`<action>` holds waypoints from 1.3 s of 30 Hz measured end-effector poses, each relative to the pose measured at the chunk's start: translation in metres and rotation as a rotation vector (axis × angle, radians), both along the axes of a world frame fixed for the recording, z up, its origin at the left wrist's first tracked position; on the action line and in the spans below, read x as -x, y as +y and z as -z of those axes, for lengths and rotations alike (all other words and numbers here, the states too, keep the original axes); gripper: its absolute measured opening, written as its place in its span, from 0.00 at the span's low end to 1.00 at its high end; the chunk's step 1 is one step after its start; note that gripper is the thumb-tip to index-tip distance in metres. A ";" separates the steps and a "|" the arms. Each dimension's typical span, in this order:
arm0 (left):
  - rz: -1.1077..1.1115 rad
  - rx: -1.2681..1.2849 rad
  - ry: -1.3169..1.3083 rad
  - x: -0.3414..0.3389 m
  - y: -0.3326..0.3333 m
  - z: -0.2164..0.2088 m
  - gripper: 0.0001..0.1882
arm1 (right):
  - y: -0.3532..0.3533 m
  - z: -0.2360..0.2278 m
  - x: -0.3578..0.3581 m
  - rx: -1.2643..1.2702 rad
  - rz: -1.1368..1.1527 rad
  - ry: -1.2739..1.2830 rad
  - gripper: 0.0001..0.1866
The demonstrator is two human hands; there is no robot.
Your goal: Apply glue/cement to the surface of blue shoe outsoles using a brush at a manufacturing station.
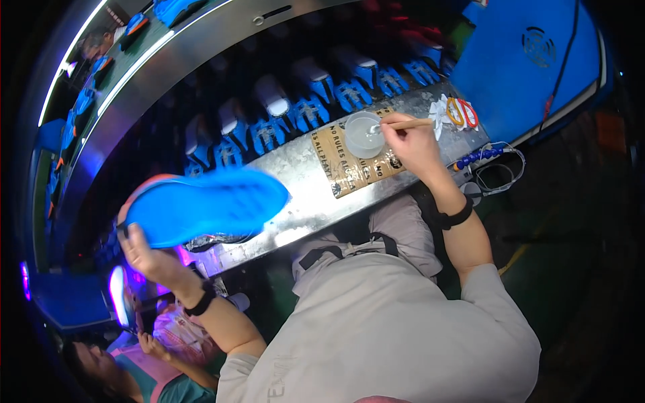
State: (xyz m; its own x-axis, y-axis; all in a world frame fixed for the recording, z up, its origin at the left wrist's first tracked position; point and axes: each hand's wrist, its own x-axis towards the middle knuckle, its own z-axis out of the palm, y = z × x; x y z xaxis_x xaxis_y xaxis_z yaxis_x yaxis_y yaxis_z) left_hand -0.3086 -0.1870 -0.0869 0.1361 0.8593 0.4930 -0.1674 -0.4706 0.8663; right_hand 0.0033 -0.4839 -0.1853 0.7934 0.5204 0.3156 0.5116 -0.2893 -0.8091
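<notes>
My left hand (146, 255) grips the heel end of a blue shoe sole (208, 205) with an orange rim near the heel. Motion blurs the sole, which is held above the left part of the metal bench. Pinched in my right hand (412, 146) is a brush (411, 124) with a pale wooden handle. Its tip dips into a translucent plastic cup (363, 144) of cloudy liquid. The cup stands on a flat piece of printed brown cardboard (336, 164). How deep the bristles sit is hard to make out.
Beyond the metal bench (295, 195), several blue-and-white shoes (269, 134) stand in racks. Orange and red rings (463, 113) lie on white paper at right, near a blue machine (524, 47) and a cable (517, 164). Another person (148, 363) sits at lower left.
</notes>
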 end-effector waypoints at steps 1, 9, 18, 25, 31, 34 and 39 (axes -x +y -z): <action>0.081 0.155 0.023 0.019 0.009 0.029 0.13 | -0.001 -0.002 0.002 -0.048 0.004 0.017 0.09; 0.981 1.098 -0.089 0.012 -0.097 0.138 0.31 | -0.009 0.017 0.019 -0.246 -0.110 0.279 0.07; 1.199 1.203 -0.097 0.010 -0.137 0.134 0.41 | 0.010 -0.001 0.083 -0.298 -0.485 0.488 0.08; 1.189 1.082 -0.031 0.002 -0.135 0.118 0.38 | 0.030 -0.007 0.090 -0.321 -0.470 0.263 0.06; 1.122 1.006 0.015 -0.001 -0.129 0.105 0.37 | 0.024 -0.016 0.095 -0.185 -0.508 0.092 0.05; 1.088 0.969 0.043 -0.001 -0.127 0.108 0.37 | 0.022 -0.020 0.095 -0.178 -0.549 0.111 0.04; 1.157 0.982 0.078 -0.001 -0.124 0.105 0.37 | 0.032 -0.018 0.090 -0.236 -0.471 0.155 0.05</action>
